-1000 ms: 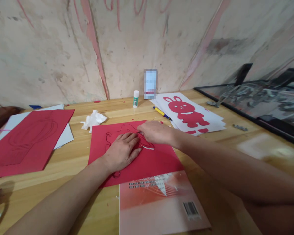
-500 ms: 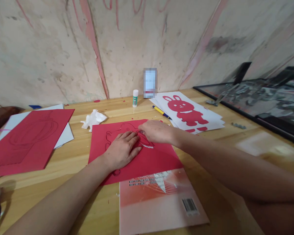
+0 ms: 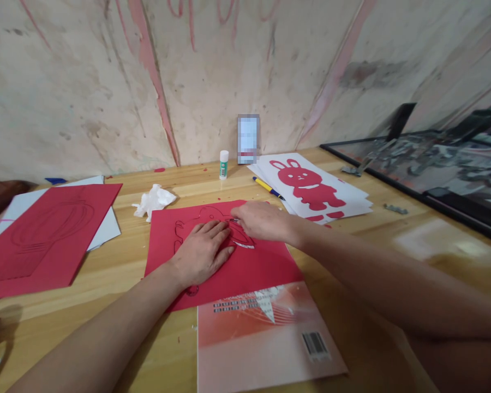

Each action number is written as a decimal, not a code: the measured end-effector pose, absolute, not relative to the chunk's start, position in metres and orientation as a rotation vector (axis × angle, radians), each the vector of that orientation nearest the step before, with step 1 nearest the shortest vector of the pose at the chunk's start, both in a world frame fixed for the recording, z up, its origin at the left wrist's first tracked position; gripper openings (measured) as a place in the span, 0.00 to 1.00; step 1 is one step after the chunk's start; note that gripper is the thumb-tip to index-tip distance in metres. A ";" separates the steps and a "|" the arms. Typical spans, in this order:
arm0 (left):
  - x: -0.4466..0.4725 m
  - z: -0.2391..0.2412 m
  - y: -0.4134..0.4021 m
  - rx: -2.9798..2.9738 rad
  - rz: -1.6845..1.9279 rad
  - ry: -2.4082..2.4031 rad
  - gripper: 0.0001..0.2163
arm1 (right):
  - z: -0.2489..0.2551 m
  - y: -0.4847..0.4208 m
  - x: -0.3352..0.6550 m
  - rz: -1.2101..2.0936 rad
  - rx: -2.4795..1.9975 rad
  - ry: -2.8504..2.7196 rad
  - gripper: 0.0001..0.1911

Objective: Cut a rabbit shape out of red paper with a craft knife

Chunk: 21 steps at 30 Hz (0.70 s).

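Note:
A red paper sheet (image 3: 245, 267) with a dark outline drawn on it lies on the wooden table (image 3: 118, 262), partly over a pink book (image 3: 262, 344). My left hand (image 3: 202, 252) lies flat on the sheet with fingers stretched out, pressing it down. My right hand (image 3: 262, 220) is closed just beyond it, pinching a thin tool whose tip touches the paper near my left fingertips. A white curved slit shows in the sheet beside my right hand.
A second red sheet (image 3: 45, 237) on white paper lies at the left. A crumpled tissue (image 3: 153, 200), a glue stick (image 3: 223, 164), a yellow pen (image 3: 267, 188), white sheets with a red rabbit (image 3: 309, 186) and a black-framed picture (image 3: 433, 169) stand farther back.
Both hands stay on the red sheet almost unmoved. The view has shifted slightly, so everything sits a little left and lower.

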<state>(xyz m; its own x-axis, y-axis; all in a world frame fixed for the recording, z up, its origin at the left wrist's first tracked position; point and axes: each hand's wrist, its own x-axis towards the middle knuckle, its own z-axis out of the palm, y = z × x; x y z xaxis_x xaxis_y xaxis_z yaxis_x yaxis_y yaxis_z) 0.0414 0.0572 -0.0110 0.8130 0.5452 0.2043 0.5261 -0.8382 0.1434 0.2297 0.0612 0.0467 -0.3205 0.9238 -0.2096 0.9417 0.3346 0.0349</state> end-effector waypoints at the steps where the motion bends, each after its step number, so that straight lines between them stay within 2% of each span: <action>1: 0.042 -0.011 0.057 2.915 0.363 0.864 0.21 | 0.046 0.061 0.230 -0.142 1.699 2.410 0.14; 21: 0.041 -0.013 0.059 2.942 0.396 0.834 0.21 | 0.046 0.061 0.226 -0.185 1.730 2.368 0.14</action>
<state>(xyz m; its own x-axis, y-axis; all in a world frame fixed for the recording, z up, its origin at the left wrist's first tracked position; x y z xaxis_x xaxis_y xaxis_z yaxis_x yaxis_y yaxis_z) 0.0409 0.0591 -0.0130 0.8208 0.5232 0.2294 0.5084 -0.8521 0.1244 0.2255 0.0614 0.0456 -0.2934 0.9265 -0.2357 0.9519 0.3060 0.0180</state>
